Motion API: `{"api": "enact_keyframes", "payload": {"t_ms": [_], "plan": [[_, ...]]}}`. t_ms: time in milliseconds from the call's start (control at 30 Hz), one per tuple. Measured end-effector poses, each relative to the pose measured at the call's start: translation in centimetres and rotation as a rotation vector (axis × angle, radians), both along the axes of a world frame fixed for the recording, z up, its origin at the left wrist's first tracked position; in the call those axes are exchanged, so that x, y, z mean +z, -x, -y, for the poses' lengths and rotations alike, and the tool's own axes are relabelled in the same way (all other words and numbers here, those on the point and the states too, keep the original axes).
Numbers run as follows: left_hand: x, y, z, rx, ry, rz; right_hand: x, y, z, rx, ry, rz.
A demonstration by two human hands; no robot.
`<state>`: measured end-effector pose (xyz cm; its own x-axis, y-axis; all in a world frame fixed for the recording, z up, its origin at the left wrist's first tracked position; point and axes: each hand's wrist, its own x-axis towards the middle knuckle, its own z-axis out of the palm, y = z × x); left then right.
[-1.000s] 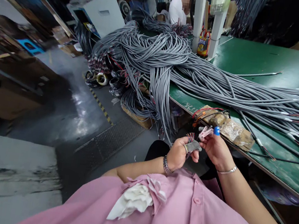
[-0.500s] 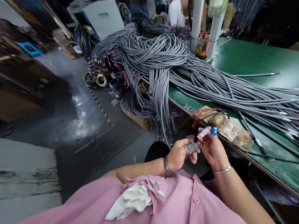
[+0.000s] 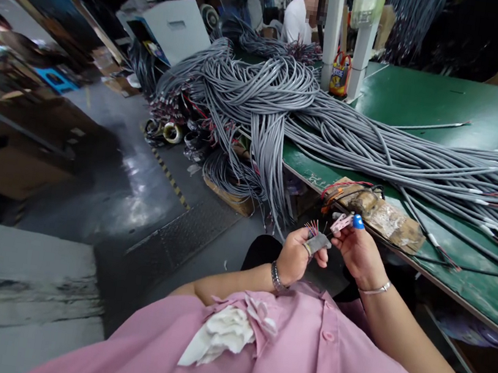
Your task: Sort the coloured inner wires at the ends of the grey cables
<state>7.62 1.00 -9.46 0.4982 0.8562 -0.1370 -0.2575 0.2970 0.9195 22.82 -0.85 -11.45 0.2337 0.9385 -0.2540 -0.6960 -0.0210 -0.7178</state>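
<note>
My left hand (image 3: pixel 295 256) is closed around a bunch of thin coloured wires (image 3: pixel 313 225), whose ends fan out above the fingers. A grey wrap (image 3: pixel 317 244) covers its thumb. Close beside it, my right hand (image 3: pixel 358 251) is drawn into a pinch, with a blue cap (image 3: pixel 358 221) on the thumb. At those fingertips shows a small pale pink piece (image 3: pixel 341 223); whether it is held or worn on a finger, I cannot tell. Both hands are in front of my body, near the bench edge.
Many grey cables (image 3: pixel 254 82) lie heaped across the green bench (image 3: pixel 433 95) and hang over its edge. A taped cardboard block (image 3: pixel 392 222) with wires sits at the near edge. A co-worker (image 3: pixel 299 20) sits beyond the white posts (image 3: pixel 330 34). A blue stool (image 3: pixel 55 80) stands at left.
My right hand has shifted slightly right and turned, so the pink piece shows more clearly. The left hand keeps its grip on the wires, its thumb moved slightly. The view has shifted a little.
</note>
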Motion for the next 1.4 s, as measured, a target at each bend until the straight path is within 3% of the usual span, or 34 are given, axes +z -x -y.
{"api": "enact_keyframes", "payload": {"t_ms": [200,400,667,867,1067,1233,1400], "plan": [[-0.7,-0.6,-0.3,0.045,-0.005,0.006,0.1,0.6,-0.3,-0.081,0.015,-0.040],[-1.2,-0.6,-0.5,0.008,0.006,-0.045,0.6,1.3,-0.4,-0.135,-0.015,-0.038],[-1.6,0.6,0.2,-0.032,0.010,-0.067,-0.5,0.4,0.1,-0.078,0.045,-0.147],[-1.5,1.4,0.4,0.009,0.025,-0.055,-1.6,-0.3,1.0,-0.052,0.095,-0.131],[-0.5,1.0,0.6,0.013,0.032,-0.048,0.0,0.1,1.4,0.115,0.031,-0.091],[-0.1,0.1,0.4,0.035,0.050,0.013,1.2,0.4,0.5,0.061,-0.030,0.081],[-0.3,-0.4,0.1,0.034,0.080,0.040,0.2,1.1,0.1,-0.069,-0.022,0.195]]}}
